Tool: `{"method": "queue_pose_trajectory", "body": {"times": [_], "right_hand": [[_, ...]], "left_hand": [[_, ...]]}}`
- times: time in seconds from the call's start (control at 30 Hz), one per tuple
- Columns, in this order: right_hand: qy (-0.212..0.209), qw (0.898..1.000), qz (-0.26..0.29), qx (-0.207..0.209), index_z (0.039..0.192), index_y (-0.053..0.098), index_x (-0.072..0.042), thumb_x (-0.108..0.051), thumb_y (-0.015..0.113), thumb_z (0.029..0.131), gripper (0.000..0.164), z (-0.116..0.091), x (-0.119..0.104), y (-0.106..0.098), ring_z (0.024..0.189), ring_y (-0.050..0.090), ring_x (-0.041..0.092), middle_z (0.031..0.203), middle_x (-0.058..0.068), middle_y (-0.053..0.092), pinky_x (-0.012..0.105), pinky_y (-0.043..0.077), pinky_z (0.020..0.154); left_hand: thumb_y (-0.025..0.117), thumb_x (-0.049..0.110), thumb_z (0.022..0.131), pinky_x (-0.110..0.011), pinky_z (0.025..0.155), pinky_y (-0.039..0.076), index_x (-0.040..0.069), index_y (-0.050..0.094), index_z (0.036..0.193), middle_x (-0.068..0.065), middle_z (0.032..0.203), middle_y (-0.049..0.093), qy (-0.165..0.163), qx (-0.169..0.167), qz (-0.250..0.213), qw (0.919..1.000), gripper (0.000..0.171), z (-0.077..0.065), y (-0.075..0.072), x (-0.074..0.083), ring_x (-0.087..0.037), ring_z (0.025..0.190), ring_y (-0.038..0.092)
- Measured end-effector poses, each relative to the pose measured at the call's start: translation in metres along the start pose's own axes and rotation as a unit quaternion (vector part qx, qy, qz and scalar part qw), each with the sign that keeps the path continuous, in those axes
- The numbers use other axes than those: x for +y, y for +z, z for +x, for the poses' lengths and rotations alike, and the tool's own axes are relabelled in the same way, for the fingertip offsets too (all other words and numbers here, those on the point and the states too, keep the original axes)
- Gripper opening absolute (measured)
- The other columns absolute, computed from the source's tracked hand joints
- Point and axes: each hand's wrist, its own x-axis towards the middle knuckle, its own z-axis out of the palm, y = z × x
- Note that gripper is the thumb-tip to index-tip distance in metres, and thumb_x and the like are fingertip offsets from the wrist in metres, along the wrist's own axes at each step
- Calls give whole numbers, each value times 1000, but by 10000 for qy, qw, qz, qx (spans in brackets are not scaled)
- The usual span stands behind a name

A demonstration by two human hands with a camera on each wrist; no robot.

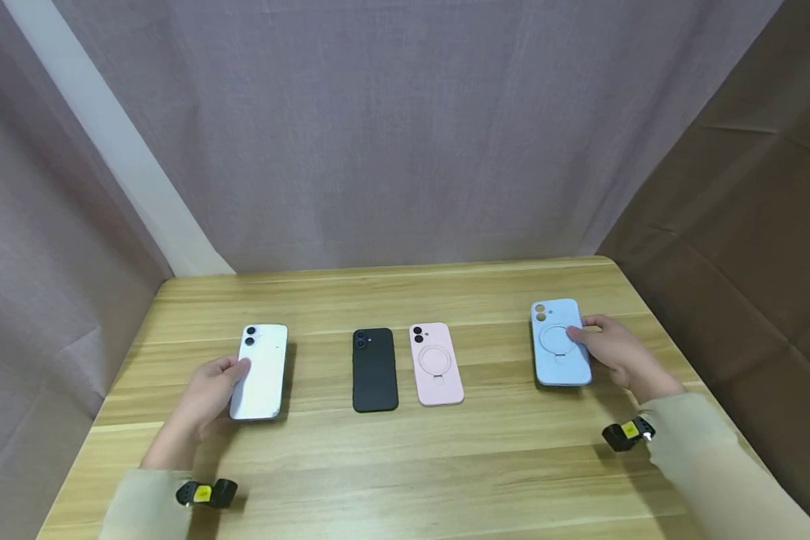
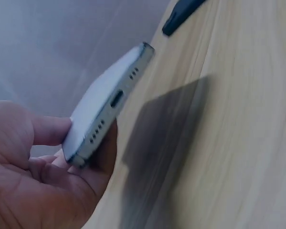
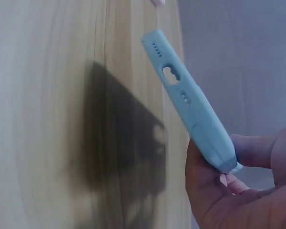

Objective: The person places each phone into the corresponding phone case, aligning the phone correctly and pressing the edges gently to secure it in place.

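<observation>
Two edge pinches: left hand [image 1: 205, 391] on white smartphone [image 1: 265, 375], right hand [image 1: 617, 355] on blue phone case [image 1: 555, 343]; overhang beyond grip could cause slip, underside contact unclear.

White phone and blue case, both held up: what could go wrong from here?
The white phone could slip: the left grip pinches it by one side, above the table. The blue case could twist or drop, since the right grip also holds one side only. If brought together low, they might knock the black phone or pink case lying between them.
</observation>
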Motion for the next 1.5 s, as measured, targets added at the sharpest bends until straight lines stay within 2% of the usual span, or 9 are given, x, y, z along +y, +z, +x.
{"method": "queue_pose_trajectory", "body": {"times": [0.13,0.27,0.47,0.67,0.77,0.97,1.2,1.5], "right_hand": [[-134,9988,455,-126,146,23,5,-34,48,102,64,-1,-10,19,89,59,14,119,20,50,31,54,75],[-206,9968,745,-204,146,24,4,-30,48,102,60,-3,-19,36,85,60,13,113,18,52,32,55,73],[-256,9969,733,-160,144,31,2,-28,50,102,55,-4,-29,54,85,59,15,109,16,54,32,54,72],[-348,9961,787,-196,144,32,0,-29,50,102,54,-2,-37,71,90,59,18,114,18,54,34,54,76],[-364,9950,899,-251,144,32,-1,-29,50,102,53,-2,-42,80,92,60,19,115,18,55,35,54,78],[-428,9895,1307,-435,141,34,0,-22,51,102,48,-2,-51,98,89,64,21,109,19,59,37,56,77],[-524,9850,1532,-604,138,37,-1,-20,53,101,45,-5,-61,116,87,64,22,108,19,60,38,56,76],[-579,9809,1682,-792,137,40,-4,-21,56,99,44,-10,-74,138,89,65,23,111,19,62,40,56,78]], "left_hand": [[43,35,104,-32,67,53,-5,50,125,-8,94,61,77,16,-221,9997,45,-1,15,7,-19,82,60],[43,32,104,-32,70,54,-4,49,125,-12,99,61,209,-114,-402,9989,43,-3,31,15,-21,84,62],[42,28,105,-34,70,56,-5,49,126,-16,101,63,353,-391,-751,9958,40,-7,52,25,-24,84,65],[41,19,104,-36,75,56,-11,44,125,-18,102,63,563,-813,-1369,9856,36,-8,70,32,-23,87,65],[42,15,103,-37,78,56,-11,44,125,-19,105,63,616,-888,-1536,9822,34,-8,79,34,-24,91,65],[43,11,102,-38,80,55,-10,45,125,-21,107,64,566,-937,-1679,9797,32,-5,98,34,-26,93,65],[41,7,102,-37,77,56,-11,47,123,-20,103,63,546,-957,-1864,9763,28,-5,115,36,-24,90,64],[40,3,101,-37,78,55,-11,46,125,-20,104,63,521,-1161,-2306,9647,29,-4,130,38,-25,90,64]]}}
